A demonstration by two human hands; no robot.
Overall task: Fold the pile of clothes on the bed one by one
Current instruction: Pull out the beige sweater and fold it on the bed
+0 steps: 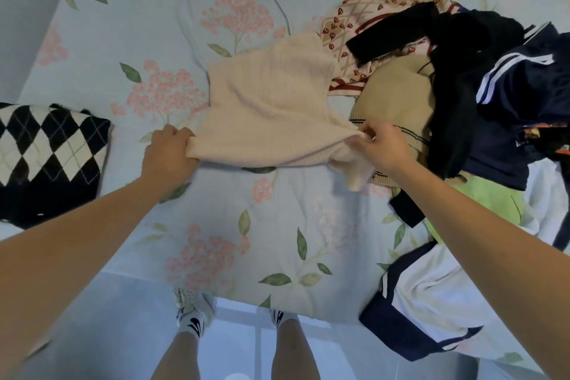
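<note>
Your left hand point(169, 145) and right hand point(377, 145) each pinch a near corner of the cream knit point(268, 102), spread on the bed point(216, 256). Its far edge touches the pile point(462, 71), so tugging may drag clothes along or skew the fold.

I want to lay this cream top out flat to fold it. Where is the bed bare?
Bare floral sheet lies between the cream ribbed top and the bed's near edge, and beyond the argyle knit toward the far left. The right side is crowded with the clothes pile.
</note>
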